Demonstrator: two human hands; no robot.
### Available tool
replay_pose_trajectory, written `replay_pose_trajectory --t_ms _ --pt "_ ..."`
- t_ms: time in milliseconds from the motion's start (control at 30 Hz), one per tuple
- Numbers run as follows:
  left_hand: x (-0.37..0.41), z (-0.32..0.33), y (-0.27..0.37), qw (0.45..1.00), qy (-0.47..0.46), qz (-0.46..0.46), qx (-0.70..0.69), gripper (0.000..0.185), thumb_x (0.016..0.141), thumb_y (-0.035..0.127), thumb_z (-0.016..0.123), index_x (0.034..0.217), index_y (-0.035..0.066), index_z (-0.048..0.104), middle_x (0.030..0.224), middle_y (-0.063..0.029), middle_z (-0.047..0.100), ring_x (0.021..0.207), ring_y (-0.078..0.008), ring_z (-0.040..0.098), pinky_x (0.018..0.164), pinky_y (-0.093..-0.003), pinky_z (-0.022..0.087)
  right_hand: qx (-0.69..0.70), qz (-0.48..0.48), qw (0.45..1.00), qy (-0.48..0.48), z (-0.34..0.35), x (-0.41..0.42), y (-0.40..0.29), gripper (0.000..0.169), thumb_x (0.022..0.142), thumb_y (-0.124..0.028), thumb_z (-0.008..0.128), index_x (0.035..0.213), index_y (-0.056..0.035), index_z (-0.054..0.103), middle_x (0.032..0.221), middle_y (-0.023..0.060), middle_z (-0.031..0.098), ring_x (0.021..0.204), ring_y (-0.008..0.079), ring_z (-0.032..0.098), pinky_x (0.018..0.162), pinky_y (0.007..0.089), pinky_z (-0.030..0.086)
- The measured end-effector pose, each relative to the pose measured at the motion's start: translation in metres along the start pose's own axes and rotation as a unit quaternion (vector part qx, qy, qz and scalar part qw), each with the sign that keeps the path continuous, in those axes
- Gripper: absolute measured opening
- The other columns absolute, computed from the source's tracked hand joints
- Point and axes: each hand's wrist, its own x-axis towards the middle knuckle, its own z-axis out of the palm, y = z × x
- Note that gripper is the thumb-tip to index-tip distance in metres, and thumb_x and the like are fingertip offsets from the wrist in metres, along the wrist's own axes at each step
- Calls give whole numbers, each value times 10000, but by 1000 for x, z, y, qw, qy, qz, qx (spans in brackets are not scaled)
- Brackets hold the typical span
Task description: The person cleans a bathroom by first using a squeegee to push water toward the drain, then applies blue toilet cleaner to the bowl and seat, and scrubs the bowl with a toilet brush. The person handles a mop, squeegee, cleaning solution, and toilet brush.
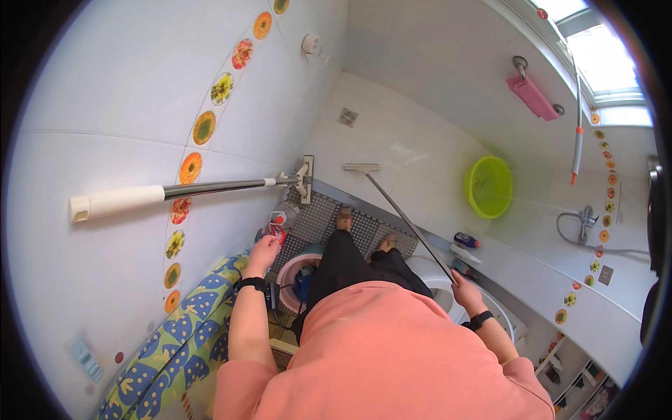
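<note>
My right hand [464, 291] grips the upper end of a long metal pole. That pole belongs to a scrub brush [404, 215], whose pale wide head [362, 167] rests on the white tiled floor beyond the sill. Near the left wall is my left hand [265, 251], its fingers curled. A red package or bottle [277, 232] shows just past these fingertips; whether they touch it is unclear. Behind it stands a clear plastic jug [287, 214] with a red cap. A flat mop [220, 187] with a white handle leans along the left wall.
A pink bucket [287, 278] stands beside my legs, and a toilet [443, 289] is at the right. Bottles [466, 240] line the right ledge near a green basin [488, 186]. A raised grey sill [362, 198] divides the mat [315, 220] from the tiles. A patterned curtain [184, 336] hangs left.
</note>
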Motion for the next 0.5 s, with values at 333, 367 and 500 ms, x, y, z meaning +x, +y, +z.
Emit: replay_pose_trajectory --t_ms 333,367,500 --pt "-3 -12 33 999 1 37 -40 252 846 208 510 1004 28 586 893 -122 652 812 -215 625 747 -322 475 70 -50 990 113 -37 85 -63 463 866 -291 485 1317 -243 399 866 206 633 799 381 602 684 487 469" --pt "-1 -12 38 999 -7 30 -20 250 846 210 510 998 28 587 887 -121 651 813 -216 624 745 -323 473 67 -21 995 78 -32 66 -48 481 864 -295 489 1332 -259 382 905 206 630 823 381 600 706 480 471" --pt "5 -10 42 998 3 54 25 247 845 221 511 981 32 592 878 -121 650 826 -229 621 744 -334 471 82 0 996 35 -2 -29 18 468 868 -314 498 1324 -312 395 947 206 622 854 386 594 721 465 473"
